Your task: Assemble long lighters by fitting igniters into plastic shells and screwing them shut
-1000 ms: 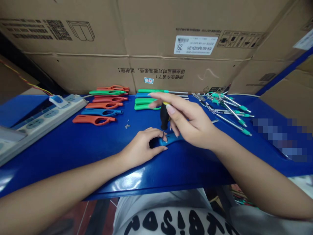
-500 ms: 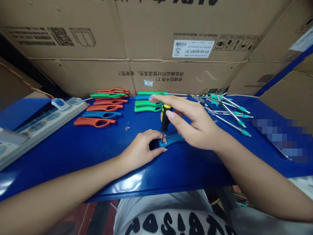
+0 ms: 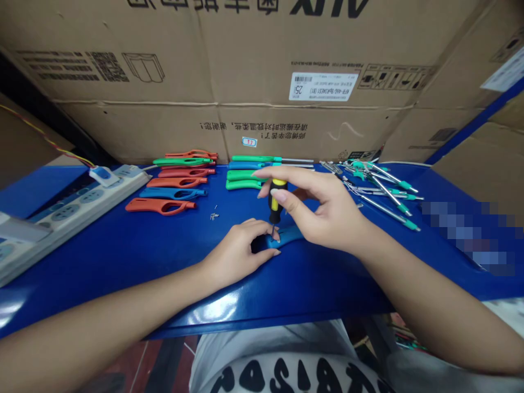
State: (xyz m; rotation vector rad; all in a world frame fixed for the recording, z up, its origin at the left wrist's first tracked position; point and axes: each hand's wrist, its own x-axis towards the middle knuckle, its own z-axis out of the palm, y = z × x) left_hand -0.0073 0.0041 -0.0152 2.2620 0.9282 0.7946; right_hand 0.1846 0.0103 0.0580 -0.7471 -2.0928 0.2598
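Observation:
My right hand [image 3: 327,213] has its thumb and fingers closed round the black and yellow handle of a screwdriver [image 3: 275,210], held nearly upright. The screwdriver's thin shaft points down onto the end of a blue lighter casing [image 3: 290,236] lying on the table. My left hand [image 3: 233,251] steadies that end, thumb on the near side and fingers on the far side. Part of the casing is hidden behind my right hand. Left of the screwdriver lies a small heap of screws [image 3: 214,216].
Orange, green and blue lighter casings [image 3: 161,206] lie in a column at left. Behind my hands are green and blue lighters [image 3: 245,175], some with metal tubes. Metal tubes with green ends [image 3: 388,194] are piled at right. A power strip [image 3: 77,210] and cardboard [image 3: 164,125] border the table [image 3: 164,251].
My right fingers have curled further round the screwdriver handle, and the handle has turned slightly. My left hand and the blue casing stay in place. The view has shifted a little.

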